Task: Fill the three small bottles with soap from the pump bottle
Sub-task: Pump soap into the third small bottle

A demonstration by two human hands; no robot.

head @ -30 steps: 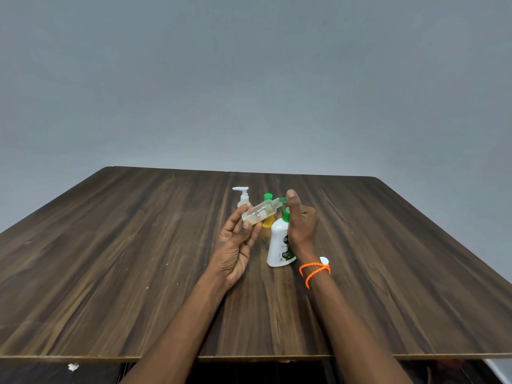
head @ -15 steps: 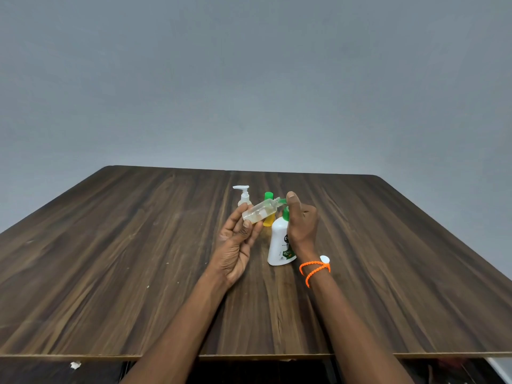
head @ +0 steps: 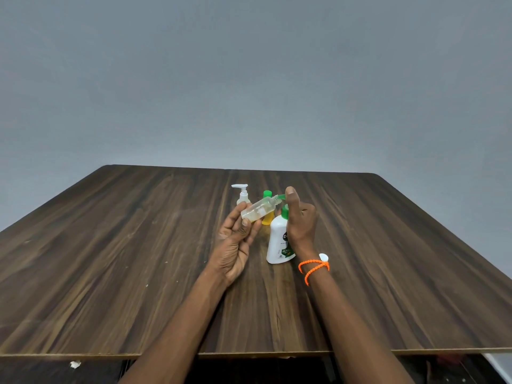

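My left hand [head: 237, 239] holds a small clear bottle [head: 259, 210] tilted, its open neck up against the green nozzle of the white pump bottle [head: 278, 242]. A little pale liquid lies inside the clear bottle. My right hand [head: 300, 223] wraps the pump bottle's neck from the right, thumb on top of the green pump head. Behind them stand a small yellow bottle with a green cap [head: 267, 209] and a small clear bottle with a white pump top [head: 242, 194].
Everything sits on a dark wooden table [head: 124, 259] in front of a plain grey wall. A small white cap [head: 323, 257] lies on the table by my right wrist, which wears orange bands.
Both hands and the bottles stay almost still; the clear bottle remains at the nozzle with my right thumb on the pump head.
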